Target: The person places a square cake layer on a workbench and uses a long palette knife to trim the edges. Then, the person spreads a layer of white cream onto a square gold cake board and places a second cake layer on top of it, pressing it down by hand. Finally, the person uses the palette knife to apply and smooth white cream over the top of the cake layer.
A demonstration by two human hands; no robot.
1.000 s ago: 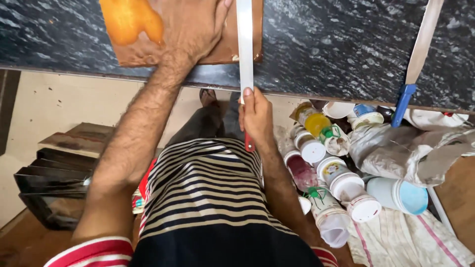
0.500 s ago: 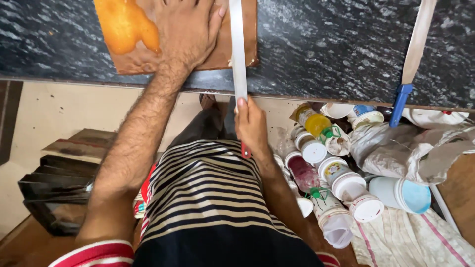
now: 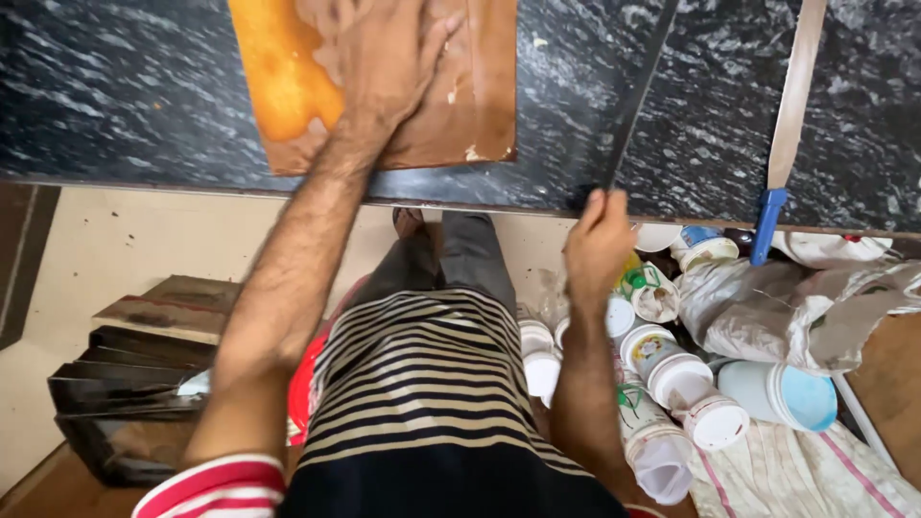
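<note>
Wooden board (image 3: 480, 105) — left hand (image 3: 384, 58) flat on it; right hand (image 3: 597, 245) grips blade (image 3: 641, 96).

It looked like a small workshop. A dark stone surface (image 3: 144, 105) carried a wooden board (image 3: 480, 105), and paint tubs (image 3: 681, 379), dusty sacks (image 3: 787, 307) and stacked planks (image 3: 144, 355) crowded the floor.

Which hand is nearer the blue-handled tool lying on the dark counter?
Right. The right hand grips a thin blade at the counter edge, beside the blue-handled tool; the left hand presses the wooden board, farther off.
</note>
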